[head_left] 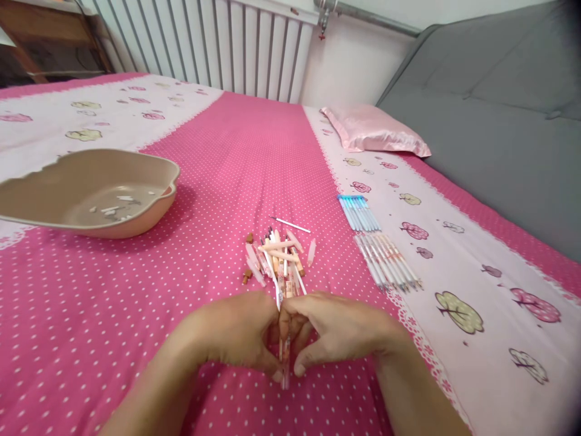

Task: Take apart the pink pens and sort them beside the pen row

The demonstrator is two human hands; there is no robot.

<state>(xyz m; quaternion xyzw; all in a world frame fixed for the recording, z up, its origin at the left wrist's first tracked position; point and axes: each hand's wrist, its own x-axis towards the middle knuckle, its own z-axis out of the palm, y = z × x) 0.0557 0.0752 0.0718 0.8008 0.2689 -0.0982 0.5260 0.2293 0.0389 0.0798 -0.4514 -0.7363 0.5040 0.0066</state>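
My left hand (240, 330) and right hand (338, 333) meet low over the bed (136, 315), and each grip is pinching the same pen (285, 357) from its own side. The pen stands nearly upright between my fingertips, just in front of the pile of pen parts (276, 257). I judge this goes best with the barrel held straight, light even pressure from both sides, and no bending of the thin tube. The pen is slim, with a pale pink patterned barrel and a white piece showing above my fingers.
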